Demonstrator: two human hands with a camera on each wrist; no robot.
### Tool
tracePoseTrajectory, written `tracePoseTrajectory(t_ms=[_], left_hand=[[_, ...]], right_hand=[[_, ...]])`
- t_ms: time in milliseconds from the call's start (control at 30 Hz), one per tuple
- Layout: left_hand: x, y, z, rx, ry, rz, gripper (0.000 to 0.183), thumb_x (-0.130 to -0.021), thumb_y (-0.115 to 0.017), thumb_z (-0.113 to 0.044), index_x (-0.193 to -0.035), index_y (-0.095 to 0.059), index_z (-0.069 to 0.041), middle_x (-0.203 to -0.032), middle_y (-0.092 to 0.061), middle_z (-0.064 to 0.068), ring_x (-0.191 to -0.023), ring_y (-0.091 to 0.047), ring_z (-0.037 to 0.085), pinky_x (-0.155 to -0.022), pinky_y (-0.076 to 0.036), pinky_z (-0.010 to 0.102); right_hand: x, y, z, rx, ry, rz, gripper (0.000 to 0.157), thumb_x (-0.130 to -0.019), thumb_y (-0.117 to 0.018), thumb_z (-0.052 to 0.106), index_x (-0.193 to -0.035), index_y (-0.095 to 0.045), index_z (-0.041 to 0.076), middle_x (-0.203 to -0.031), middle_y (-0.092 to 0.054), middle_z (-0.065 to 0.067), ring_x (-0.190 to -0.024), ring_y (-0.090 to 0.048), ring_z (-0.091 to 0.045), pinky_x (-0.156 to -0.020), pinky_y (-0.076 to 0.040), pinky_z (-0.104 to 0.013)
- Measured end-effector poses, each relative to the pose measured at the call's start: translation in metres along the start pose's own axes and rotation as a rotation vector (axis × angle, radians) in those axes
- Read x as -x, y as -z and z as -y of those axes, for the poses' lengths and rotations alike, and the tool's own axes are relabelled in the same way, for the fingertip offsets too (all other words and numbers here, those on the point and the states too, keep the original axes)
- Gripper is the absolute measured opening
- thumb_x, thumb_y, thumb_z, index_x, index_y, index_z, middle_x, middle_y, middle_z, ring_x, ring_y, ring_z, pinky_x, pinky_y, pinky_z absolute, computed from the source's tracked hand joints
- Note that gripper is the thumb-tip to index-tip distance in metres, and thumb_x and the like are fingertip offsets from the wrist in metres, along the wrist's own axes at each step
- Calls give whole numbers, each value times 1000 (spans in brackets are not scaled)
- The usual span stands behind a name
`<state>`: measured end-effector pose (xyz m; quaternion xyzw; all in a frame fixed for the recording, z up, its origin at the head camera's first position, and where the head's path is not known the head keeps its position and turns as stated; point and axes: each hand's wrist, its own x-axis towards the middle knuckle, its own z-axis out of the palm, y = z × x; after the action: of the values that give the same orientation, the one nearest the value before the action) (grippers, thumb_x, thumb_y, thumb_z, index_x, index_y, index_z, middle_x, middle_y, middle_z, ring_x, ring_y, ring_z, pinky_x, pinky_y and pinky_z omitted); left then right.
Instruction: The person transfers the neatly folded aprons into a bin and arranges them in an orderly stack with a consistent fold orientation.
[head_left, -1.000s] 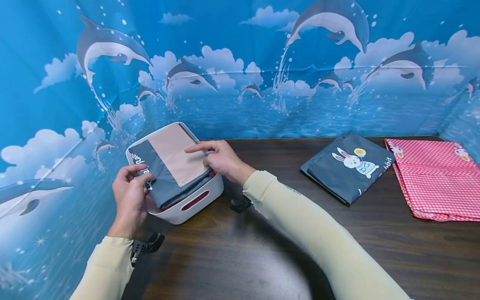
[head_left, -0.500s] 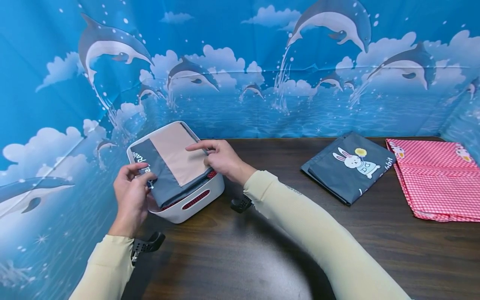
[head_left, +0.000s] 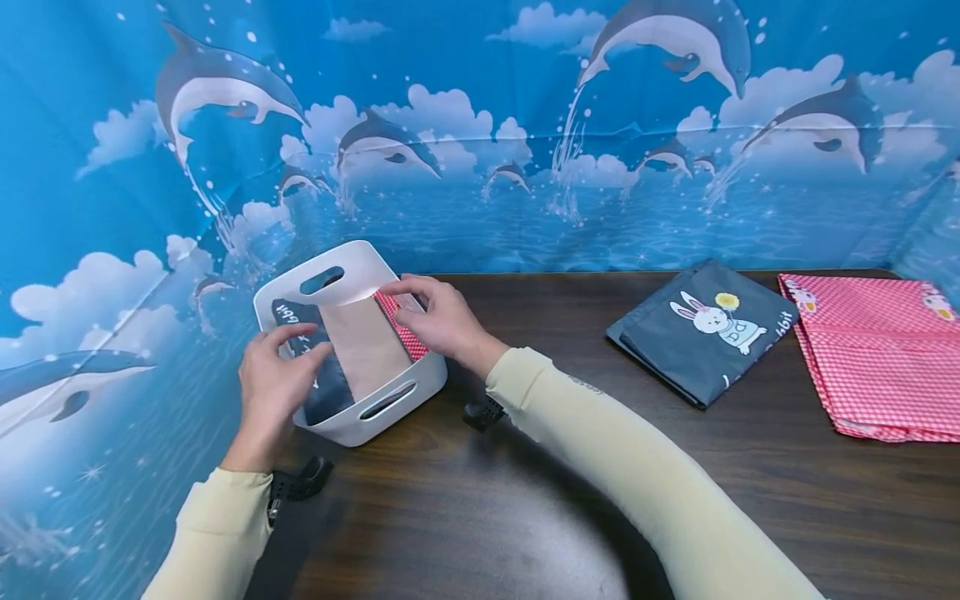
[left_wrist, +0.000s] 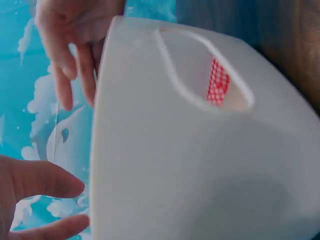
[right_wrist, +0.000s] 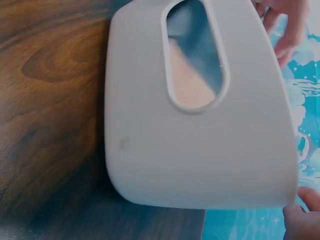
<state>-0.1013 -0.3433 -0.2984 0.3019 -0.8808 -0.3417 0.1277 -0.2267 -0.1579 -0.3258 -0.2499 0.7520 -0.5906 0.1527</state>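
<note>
A white plastic basket (head_left: pixel 408 400) with oval handle holes stands at the left of the table in the head view. Inside lies a folded dark grey cloth (head_left: pixel 330 398) with a beige panel and white lettering, and a red gingham strip (head_left: pixel 408 333) shows along its right side. Over the basket's left rim is my left hand (head_left: pixel 273 383), its thumb and fingers spread apart around nothing. My right hand (head_left: pixel 442 325) hovers at the right rim with relaxed fingers, holding nothing; the left wrist view shows its fingers (left_wrist: pixel 65 55) hanging loosely. The basket wall fills much of both wrist views.
To the right on the dark wooden table (head_left: pixel 525 517) lies a folded dark grey cloth with a rabbit print (head_left: pixel 708 333). Beside it is a folded red gingham cloth (head_left: pixel 877 358). A blue dolphin-print curtain (head_left: pixel 480 192) hangs behind and to the left.
The folded dark grey cloth has gone down from rim height into the basket, baring the far handle hole. Both hands have let go; the left has shifted slightly right.
</note>
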Motion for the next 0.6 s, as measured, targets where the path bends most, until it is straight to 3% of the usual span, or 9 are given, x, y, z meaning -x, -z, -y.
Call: tracePoseTrajectory(t_ms=[100,167,367,600], left_hand=[[0,2,-3,13,7,-36,53,-102,-65,-25,-149,-60,-2,-179,-13,23,-163,-11,46,-120,-33,76],[0,5,-2,19,10,-57,53,-102,-64,-24,-150,-60,-2,-181,-8,19,-165,-5,43,-123,-30,77],[1,6,-2,43,9,-66,51,-102,-64,-21,-149,-60,-1,-178,-19,18,-162,-12,39,-123,-31,74],[3,4,-4,50,7,-64,50,-104,-64,-21,-149,-59,-2,-178,-22,16,-161,-17,38,-122,-33,72]], right_hand=[[2,1,-3,-13,5,13,37,-103,-69,17,-139,-74,23,-163,-56,-2,-153,-48,-26,-120,-50,-45],[3,0,-4,-27,8,17,37,-103,-69,16,-139,-74,22,-161,-58,-2,-151,-50,-27,-117,-53,-43],[3,3,-5,-60,-1,-1,37,-103,-70,15,-139,-74,22,-159,-59,-3,-144,-55,-26,-109,-59,-41],[4,7,-5,-70,10,1,35,-106,-67,15,-139,-74,21,-157,-61,-3,-150,-53,-24,-121,-49,-40]])
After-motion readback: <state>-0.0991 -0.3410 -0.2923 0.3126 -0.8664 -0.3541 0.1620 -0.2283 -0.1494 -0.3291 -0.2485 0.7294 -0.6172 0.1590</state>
